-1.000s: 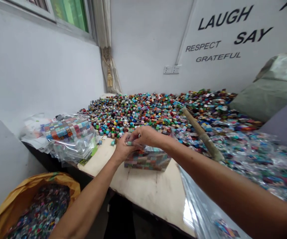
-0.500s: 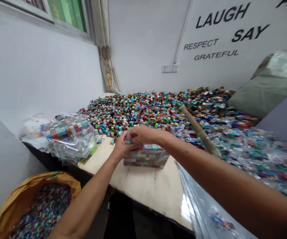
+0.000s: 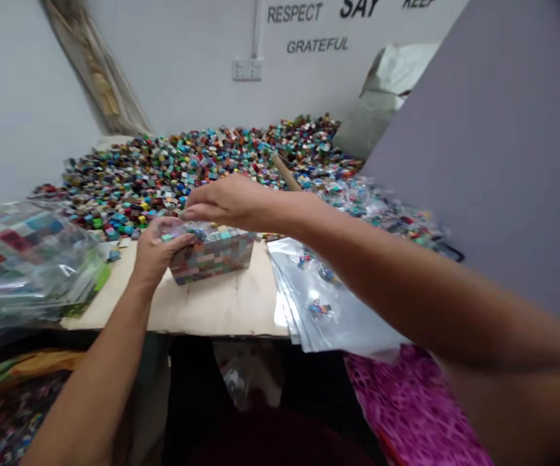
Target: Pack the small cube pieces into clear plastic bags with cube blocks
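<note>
Taking the block as the middle of a clock, with the back wall at twelve, I see the left forearm rise from seven o'clock and the left hand [image 3: 154, 251] curve about the block's end at ten, its thumb pointing inward along the top edge and its fingers bent behind. Shiny film shows in the gap between thumb and fingers; whether they grip it, I can't tell. The right arm slants in from four o'clock, wrist high, and the right hand [image 3: 231, 202] hangs above the block, palm down, fingers close together and aimed at nine, the tips right by the left hand. I can't tell whether they pinch anything.

The block [image 3: 216, 259] sits askew on the pale board [image 3: 231, 307], near its far edge. Its front is a patchwork of small bricks in rows, mostly brown, rust, grey and muted green, with lighter turquoise pieces along the top. Loose cubes [image 3: 163, 171] heap up from ten to one; a plastic-wrapped packet [image 3: 15, 259] lies at nine and clear plastic sheets [image 3: 357, 323] at four.
</note>
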Motion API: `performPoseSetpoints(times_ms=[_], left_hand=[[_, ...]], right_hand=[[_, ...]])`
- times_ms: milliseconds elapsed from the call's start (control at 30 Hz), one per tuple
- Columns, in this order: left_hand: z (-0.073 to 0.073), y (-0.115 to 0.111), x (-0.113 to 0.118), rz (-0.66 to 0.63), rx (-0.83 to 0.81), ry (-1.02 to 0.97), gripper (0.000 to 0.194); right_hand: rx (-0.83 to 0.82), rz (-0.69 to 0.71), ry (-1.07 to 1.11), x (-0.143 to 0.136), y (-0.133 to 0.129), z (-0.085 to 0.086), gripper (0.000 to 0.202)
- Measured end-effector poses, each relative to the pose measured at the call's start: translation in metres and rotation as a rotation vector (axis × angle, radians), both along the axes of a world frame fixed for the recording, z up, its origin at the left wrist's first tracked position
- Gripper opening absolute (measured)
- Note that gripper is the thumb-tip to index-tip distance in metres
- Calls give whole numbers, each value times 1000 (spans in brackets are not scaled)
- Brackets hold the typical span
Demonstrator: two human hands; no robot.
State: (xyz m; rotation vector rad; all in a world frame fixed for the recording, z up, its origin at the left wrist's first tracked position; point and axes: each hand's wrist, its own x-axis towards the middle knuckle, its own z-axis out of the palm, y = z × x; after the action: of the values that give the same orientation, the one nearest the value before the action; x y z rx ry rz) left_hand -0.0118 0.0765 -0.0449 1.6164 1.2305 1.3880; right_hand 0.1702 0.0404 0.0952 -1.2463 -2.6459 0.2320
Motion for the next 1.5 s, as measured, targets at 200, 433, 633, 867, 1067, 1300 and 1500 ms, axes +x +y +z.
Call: performPoseSetpoints(times_ms=[200, 433, 633, 867, 1067, 1300, 1500], left_hand=[[2, -5, 5, 58, 39, 8, 40], [9, -8, 12, 160, -3, 31, 37], [12, -8, 14, 191, -17, 22, 37], [13, -11, 12, 122, -53, 36, 30], [10, -7, 11, 149, 4, 48, 34], [4, -3, 8, 107, 38, 46, 35], [7, -6, 10, 88, 17, 6, 35]], right_hand=[[70, -450, 197, 117, -80, -57, 18], [-261, -716, 168, 169, -159, -208, 13], [-158, -689, 85, 171, -128, -201, 23], [-24, -853, -357, 205, -87, -194, 23], [-12, -789, -343, 202, -89, -202, 31], [-23, -687, -56, 197, -115, -213, 31], [23, -761, -164, 199, -106, -220, 34]])
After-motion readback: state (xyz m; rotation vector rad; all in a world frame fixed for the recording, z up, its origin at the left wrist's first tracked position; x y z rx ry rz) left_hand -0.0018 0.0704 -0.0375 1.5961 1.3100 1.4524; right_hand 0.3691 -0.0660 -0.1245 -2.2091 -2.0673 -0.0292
